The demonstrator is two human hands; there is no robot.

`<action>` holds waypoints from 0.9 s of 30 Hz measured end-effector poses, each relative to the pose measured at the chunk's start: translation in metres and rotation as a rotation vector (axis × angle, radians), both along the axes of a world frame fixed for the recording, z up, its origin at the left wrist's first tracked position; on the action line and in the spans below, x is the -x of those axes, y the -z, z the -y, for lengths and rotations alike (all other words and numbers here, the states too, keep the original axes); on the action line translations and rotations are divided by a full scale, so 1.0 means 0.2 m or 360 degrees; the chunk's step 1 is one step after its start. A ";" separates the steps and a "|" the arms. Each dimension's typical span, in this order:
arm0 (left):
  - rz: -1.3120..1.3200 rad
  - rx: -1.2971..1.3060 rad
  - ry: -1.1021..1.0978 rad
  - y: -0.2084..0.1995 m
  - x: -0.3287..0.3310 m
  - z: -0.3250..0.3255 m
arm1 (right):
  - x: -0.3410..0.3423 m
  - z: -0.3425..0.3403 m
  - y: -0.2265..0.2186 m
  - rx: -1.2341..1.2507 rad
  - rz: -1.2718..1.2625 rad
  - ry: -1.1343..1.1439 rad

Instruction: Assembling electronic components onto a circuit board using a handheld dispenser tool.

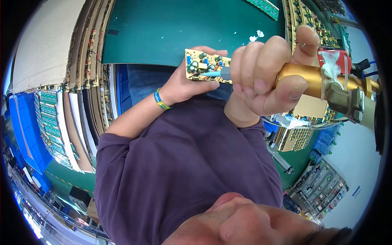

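My left hand (185, 85), with a blue and yellow band on its wrist, grips a small tan circuit board (201, 65) by its edges, thumb at the near side and fingers beyond. Green capacitors, blue parts and a red wire stand on the board. My right hand (261, 69) is closed around a glue gun (300, 77) with a gold-coloured barrel. Its pale blue tip (210, 74) points left and lies over the board's parts; whether it touches them I cannot tell. The right fingers cover part of the gun and the board's right end.
Beyond my hands lies a green tabletop (163, 28) with white scraps (257, 36) on it. A green board strip (265, 8) is at the far edge. Stacked cardboard (49, 41) with boards borders the left; more populated boards (314, 24) are at the right.
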State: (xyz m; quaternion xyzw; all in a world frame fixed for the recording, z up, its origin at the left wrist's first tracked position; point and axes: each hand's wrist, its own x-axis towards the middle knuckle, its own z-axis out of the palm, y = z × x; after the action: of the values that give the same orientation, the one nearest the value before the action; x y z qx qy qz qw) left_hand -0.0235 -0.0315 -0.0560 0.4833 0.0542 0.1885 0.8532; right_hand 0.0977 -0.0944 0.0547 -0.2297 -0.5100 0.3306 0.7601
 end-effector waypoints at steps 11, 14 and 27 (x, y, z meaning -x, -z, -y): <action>0.0001 0.0018 0.0004 -0.01 0.00 0.00 | 0.00 -0.01 0.03 -0.0033 -0.0003 -0.0001; 0.0006 0.0008 -0.0006 -0.01 0.00 0.00 | 0.00 -0.01 0.03 -0.0037 0.0011 0.0009; -0.0022 0.0058 0.0016 0.01 0.00 0.01 | 0.01 -0.01 0.02 -0.0040 -0.0119 0.0042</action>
State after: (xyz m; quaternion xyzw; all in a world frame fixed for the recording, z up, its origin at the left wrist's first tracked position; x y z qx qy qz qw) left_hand -0.0229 -0.0339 -0.0583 0.4692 0.0613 0.1799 0.8624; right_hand 0.0961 -0.0933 0.0499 -0.2144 -0.4822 0.3225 0.7858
